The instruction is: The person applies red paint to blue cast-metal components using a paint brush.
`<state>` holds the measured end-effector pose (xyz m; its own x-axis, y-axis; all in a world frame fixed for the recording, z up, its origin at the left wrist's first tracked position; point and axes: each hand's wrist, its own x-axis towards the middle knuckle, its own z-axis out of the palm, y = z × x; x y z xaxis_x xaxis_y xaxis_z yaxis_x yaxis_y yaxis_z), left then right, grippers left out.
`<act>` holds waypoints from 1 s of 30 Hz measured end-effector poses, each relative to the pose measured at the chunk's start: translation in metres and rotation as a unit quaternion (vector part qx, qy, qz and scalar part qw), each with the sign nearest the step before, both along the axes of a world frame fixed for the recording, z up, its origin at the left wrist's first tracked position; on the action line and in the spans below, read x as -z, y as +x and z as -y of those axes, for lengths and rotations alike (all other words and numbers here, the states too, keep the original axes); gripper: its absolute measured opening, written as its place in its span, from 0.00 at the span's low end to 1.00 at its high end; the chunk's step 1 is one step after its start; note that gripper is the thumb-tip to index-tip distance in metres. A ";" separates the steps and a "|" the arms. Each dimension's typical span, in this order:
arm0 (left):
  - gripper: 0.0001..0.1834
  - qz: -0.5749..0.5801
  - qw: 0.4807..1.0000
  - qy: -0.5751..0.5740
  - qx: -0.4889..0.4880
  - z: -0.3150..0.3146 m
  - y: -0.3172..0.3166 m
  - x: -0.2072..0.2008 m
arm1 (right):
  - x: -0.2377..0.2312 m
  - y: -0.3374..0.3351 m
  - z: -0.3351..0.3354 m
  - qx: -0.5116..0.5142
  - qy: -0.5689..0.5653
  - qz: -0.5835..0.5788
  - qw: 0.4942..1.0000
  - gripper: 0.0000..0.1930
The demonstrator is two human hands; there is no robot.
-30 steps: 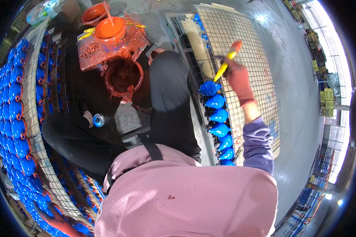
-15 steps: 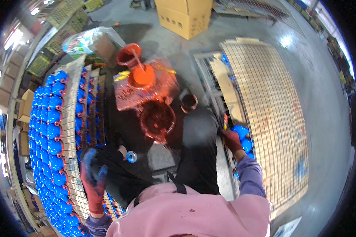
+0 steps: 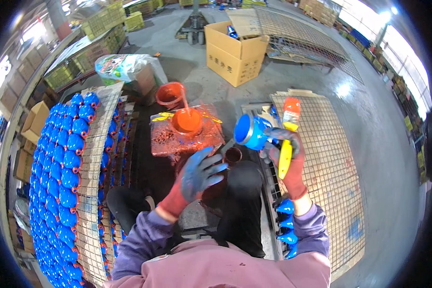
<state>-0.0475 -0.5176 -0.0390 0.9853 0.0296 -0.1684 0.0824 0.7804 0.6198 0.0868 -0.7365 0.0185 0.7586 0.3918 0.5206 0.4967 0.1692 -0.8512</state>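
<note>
My right hand (image 3: 295, 165) wears a dark red and grey glove and grips a paintbrush (image 3: 285, 156) with a yellow handle, its orange-red bristles pointing up. The same hand holds a shiny blue hollow casing (image 3: 257, 133), its round open end facing left. In front of my body, my gloved left hand (image 3: 196, 176) is empty, fingers spread, to the left of the casing and apart from it. Beyond it, a bowl of orange paint (image 3: 189, 122) with a stick in it stands on a paint-crusted board (image 3: 163, 141). More yellow-handled brushes (image 3: 163, 116) lie beside the bowl.
Stacked racks of blue casings (image 3: 65, 177) stand at my left. A mesh-topped rack (image 3: 333, 187) lies at my right, with blue casings (image 3: 287, 223) along its near edge. Ahead are a red bucket (image 3: 170, 94), a dark pot (image 3: 233, 156), a cardboard box (image 3: 235, 55) and a pallet jack (image 3: 193, 24).
My right hand has risen from the right rack, now with the casing and brush in view. My left hand has moved right and forward from beside the left rack. The view has tilted up.
</note>
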 end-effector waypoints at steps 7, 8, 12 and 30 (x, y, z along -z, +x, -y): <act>0.42 0.389 0.896 -0.209 0.048 -0.025 0.012 -0.015 | -0.023 -0.054 -0.043 -0.165 0.060 -0.028 0.984 0.18; 0.44 0.317 0.942 -0.109 0.009 -0.032 -0.004 -0.027 | -0.024 -0.056 -0.043 -0.161 0.022 -0.020 0.986 0.18; 0.44 0.231 0.969 -0.071 -0.058 -0.079 -0.035 -0.039 | -0.018 -0.047 -0.064 -0.163 -0.061 0.023 0.985 0.16; 0.35 0.153 0.936 -0.171 -0.268 -0.208 -0.046 -0.012 | 0.038 0.024 -0.217 -0.108 -0.266 -0.084 0.954 0.13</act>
